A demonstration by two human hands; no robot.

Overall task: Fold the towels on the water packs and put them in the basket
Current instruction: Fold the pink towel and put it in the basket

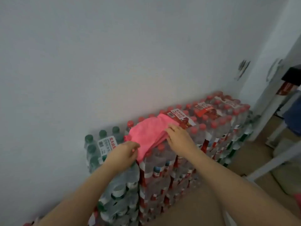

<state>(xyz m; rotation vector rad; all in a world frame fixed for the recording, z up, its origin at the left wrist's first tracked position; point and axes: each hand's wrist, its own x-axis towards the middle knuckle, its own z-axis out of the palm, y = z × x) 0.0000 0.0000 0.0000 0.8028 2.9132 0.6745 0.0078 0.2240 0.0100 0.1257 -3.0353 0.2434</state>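
A pink towel (147,132) lies spread on top of the stacked water packs (171,160) against a white wall (114,54). The left hand (125,150) pinches the towel's near corner at the stack's front edge; the right hand (177,136) rests flat, fingers loosely spread, on the towel's right side. Green-capped bottles (97,144) stand just left of the towel.

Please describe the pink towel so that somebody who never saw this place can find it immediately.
Against the white wall stands a stack of bottled water packs. On top, near its left end, lies the pink towel, between both hands. It is the only soft pink thing among red and green bottle caps.
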